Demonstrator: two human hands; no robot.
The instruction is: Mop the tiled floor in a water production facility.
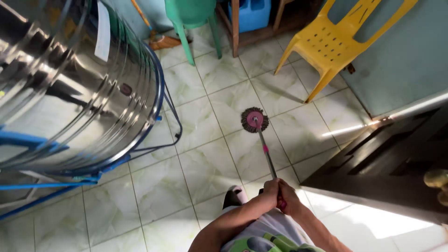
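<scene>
The mop (255,120) stands with its round, dark, stringy head flat on the pale green tiled floor (205,168), out in the open stretch between the furniture. A pink disc caps the head, and the thin metal handle (267,156), with a pink band partway up, slants back to the person. Both hands close on the top of that handle, one just beside the other: the left hand (269,190) wraps it with its fingers curled fully round, and the right hand (288,198) clasps it just below, fingers shut on the pink grip.

The main risk, as I judge it, is the floor itself. The tiles are glossy, and if the mop leaves them wet, the person's shoe (233,196), planted just behind the head's path, could slip.

A long sweep to the right could knock the head against the legs of the yellow plastic chair (336,42), which are near; a push forward could reach the green chair (191,28). To the left, the blue metal frame (154,140) under the large steel tank (70,84) sticks out low over the tiles, and the strings could snag on its thin bars.

The dark wooden door (387,163) stands close on the right, so a wide swing of the elbow may strike it.
</scene>
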